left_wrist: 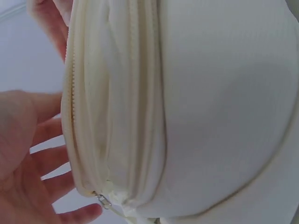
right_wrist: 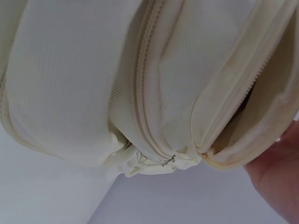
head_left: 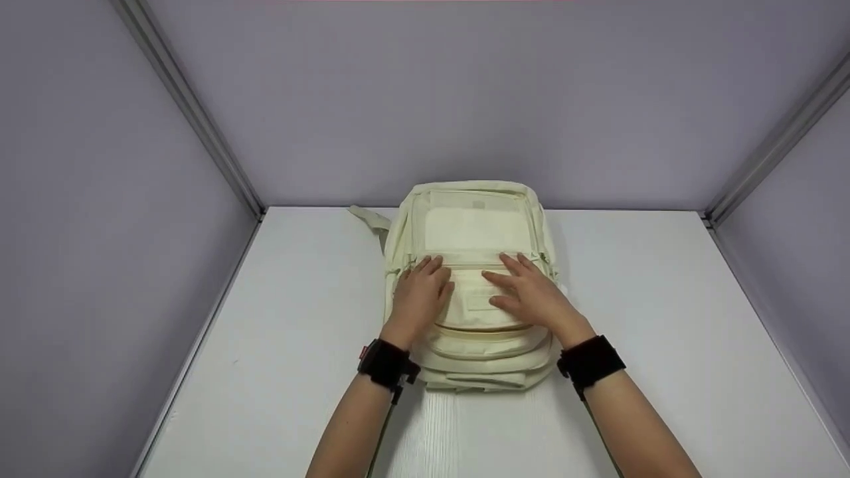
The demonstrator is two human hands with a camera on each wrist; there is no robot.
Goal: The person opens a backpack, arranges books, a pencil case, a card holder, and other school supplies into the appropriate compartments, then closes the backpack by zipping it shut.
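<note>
1. A cream backpack [head_left: 473, 279] lies flat on a white table [head_left: 664, 332], centred, its top toward the far wall, a strap [head_left: 367, 218] trailing off to the far left.
2. The left hand [head_left: 420, 297] rests on the bag's left front, fingers straight and relaxed, gripping nothing.
3. The right hand [head_left: 531, 292] lies flat on the front pocket [head_left: 475, 302], fingers spread, holding nothing.
4. The wrist views show zip tracks, a metal puller [right_wrist: 168, 161] and a compartment gaping partly open.
5. Judged step: steadying or smoothing the bag before working a zip.
6. A next move would likely call for one hand pinning the fabric while the other finds and pinches a puller.
</note>
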